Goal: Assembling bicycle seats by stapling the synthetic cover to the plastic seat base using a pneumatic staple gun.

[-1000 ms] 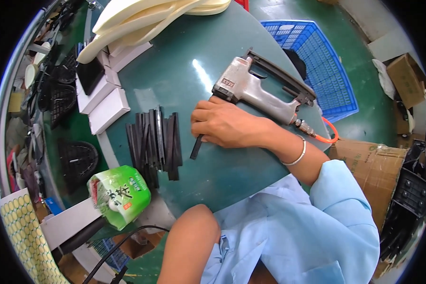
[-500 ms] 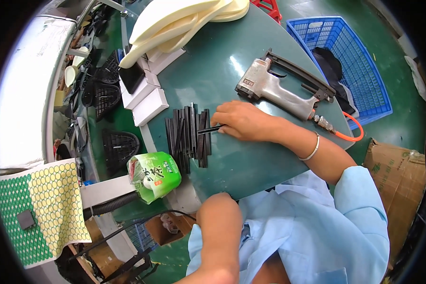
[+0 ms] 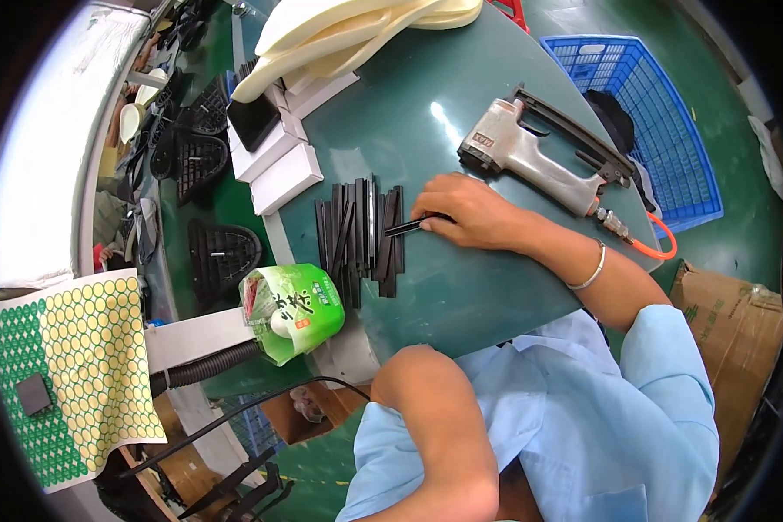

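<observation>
My right hand rests on the dark green table and pinches one thin black strip at its end. The strip points left toward a pile of several similar black strips lying side by side, just left of my fingers. A grey pneumatic nail gun lies just behind my hand, with an orange hose at its grip. Of my left arm only the bent elbow shows at the table's near edge; the hand itself is hidden.
White boxes and cream foam sheets sit at the table's far left. A green packet stands at the near left edge. Black mesh parts lie beyond it. A blue basket and a cardboard box are on the floor to the right.
The view has swung, so the table now sits further right in the picture. My right hand stays beside the strip pile, still pinching one strip, which now lies more level.
</observation>
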Available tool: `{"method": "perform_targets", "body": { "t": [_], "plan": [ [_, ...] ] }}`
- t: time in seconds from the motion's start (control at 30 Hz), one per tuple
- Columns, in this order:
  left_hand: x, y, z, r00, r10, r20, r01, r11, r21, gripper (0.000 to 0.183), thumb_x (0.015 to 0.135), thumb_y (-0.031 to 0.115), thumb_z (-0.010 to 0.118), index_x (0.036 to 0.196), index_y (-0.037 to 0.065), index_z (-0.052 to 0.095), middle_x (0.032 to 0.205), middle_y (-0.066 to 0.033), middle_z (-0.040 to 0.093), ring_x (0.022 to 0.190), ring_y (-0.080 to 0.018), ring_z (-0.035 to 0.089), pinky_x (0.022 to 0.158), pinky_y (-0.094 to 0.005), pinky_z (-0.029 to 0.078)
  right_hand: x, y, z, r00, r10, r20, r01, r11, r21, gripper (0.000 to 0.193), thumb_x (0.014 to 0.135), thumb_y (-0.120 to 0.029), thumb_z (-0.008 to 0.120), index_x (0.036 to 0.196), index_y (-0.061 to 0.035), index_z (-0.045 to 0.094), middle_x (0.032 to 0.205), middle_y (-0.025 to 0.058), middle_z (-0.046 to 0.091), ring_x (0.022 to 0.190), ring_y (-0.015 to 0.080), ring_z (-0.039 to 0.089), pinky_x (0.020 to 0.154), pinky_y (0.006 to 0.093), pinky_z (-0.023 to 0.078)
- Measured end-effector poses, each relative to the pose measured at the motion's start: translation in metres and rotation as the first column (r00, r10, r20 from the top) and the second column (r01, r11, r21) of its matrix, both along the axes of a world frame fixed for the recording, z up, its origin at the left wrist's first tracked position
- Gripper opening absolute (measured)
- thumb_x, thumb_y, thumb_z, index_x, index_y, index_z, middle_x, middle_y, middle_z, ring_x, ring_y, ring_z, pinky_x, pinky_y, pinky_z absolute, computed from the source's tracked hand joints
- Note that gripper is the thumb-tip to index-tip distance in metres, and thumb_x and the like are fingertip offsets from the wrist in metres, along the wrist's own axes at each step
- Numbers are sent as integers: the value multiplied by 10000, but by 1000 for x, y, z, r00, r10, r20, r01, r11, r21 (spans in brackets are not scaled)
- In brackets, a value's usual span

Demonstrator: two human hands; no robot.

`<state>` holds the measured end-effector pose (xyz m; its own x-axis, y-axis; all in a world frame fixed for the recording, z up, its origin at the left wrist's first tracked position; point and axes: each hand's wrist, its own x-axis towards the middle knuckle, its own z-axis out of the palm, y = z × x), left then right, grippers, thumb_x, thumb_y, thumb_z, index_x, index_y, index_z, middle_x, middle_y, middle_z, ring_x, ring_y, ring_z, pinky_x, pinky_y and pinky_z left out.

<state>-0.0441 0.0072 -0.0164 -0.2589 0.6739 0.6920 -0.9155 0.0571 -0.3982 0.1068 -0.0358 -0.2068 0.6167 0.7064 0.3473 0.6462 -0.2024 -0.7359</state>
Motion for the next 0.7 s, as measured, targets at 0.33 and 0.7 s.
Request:
{"method": "perform_targets", "body": {
  "t": [0.33,0.7],
  "plan": [
    [-5,19,6,999,-5,-32,4,1000,-25,202,883,50,518,1071,-14,557,1089,-113,545,1098,-279,479,944,-454,371,-3,-2,3,1000,20,23,-19,999,-43,180,761,-163,688,897,-72,612,839,99,554,878,299,537,794,415,432],
    [-9,23,6,970,198,-144,-194,980,39,207,892,60,511,1082,-10,556,1098,-113,546,1080,-254,486,934,-436,379,-4,-3,2,991,53,123,-42,995,-87,211,735,-185,716,854,-78,580,854,88,535,879,286,524,773,398,408]
  ]
}}
